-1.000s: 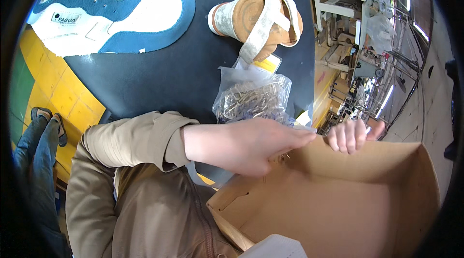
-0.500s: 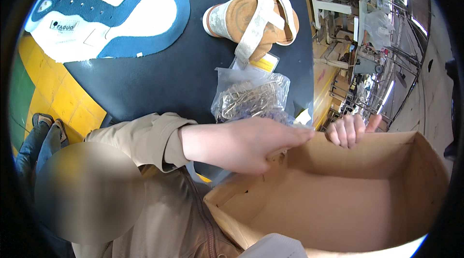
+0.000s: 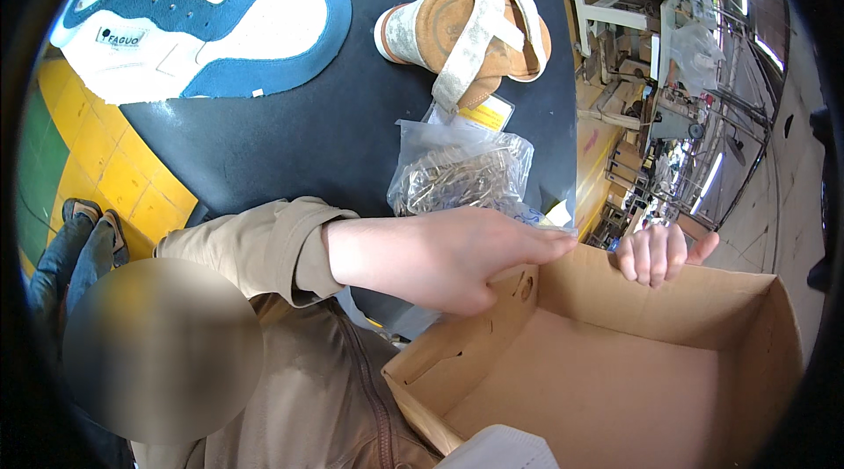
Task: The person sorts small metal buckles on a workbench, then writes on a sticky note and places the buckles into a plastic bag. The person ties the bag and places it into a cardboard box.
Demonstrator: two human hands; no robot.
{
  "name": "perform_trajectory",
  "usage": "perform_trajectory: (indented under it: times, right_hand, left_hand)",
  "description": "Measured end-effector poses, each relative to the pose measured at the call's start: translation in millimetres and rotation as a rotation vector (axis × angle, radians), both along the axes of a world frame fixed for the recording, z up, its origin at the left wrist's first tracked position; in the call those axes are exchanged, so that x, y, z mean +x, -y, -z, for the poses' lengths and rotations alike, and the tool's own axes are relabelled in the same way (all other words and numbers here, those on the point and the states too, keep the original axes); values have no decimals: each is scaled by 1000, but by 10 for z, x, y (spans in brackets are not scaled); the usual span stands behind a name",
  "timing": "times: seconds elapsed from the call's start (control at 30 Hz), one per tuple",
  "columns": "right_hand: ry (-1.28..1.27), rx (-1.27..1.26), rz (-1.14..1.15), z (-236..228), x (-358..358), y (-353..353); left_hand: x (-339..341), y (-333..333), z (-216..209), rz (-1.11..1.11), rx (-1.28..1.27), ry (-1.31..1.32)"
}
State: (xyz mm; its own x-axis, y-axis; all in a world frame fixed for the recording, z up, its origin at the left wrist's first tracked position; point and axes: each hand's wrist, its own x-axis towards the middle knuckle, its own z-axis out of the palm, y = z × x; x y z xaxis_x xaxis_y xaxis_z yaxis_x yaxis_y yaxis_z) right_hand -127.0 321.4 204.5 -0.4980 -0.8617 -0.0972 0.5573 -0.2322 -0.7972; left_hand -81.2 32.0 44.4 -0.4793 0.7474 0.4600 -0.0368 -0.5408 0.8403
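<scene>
An open cardboard box (image 3: 615,372) fills the lower right, its inside bare. My left hand (image 3: 457,258) reaches across from the left, bent over the box's left rim near the far corner. Its fingers are mostly hidden behind the hand and the rim. My right hand (image 3: 655,254) has its fingers hooked over the far rim, thumb pointing right; its arm is hidden behind the box. Just beyond my left hand lies a clear plastic bag (image 3: 462,170) of small metallic pieces on the dark table (image 3: 272,152).
A tan sandal with pale straps (image 3: 466,38) lies beyond the bag, a yellow-and-white card (image 3: 491,114) between them. A white and blue shoe upper (image 3: 211,29) lies at the far left. Another person's jean-clad legs (image 3: 75,258) show at left. Work benches (image 3: 615,16) stand at the right.
The box has shifted slightly right and down, with its far rim tilting lower on the right. My right hand has moved right with it; my left hand stays nearly in place.
</scene>
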Motion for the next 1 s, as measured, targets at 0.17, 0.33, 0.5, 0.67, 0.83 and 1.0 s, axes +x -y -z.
perform_trajectory:
  times: [0.17, 0.33, 0.5, 0.67, 0.83, 1.0]
  right_hand:
    - [-13, 32, 60, -4, 117, -106]
    - [-280, -36, 254, -329, 590, -390]
    - [-431, -15, 534, -530, 1732, -790]
    - [-619, 19, 800, -559, 2743, -509]
    - [-966, 98, 1054, -524, 3423, -232]
    - [-1622, 420, 1472, -610, 3840, -121]
  left_hand:
    - [-46, 32, -32, 20, -17, -8]
    - [5, -13, 13, -47, -49, -54]
    - [-71, 56, -53, 3, -79, -40]
    - [-114, 153, -108, 97, -136, 43]
    - [-156, 133, -67, 26, -134, 22]
    - [-135, 208, -78, -102, -239, 13]
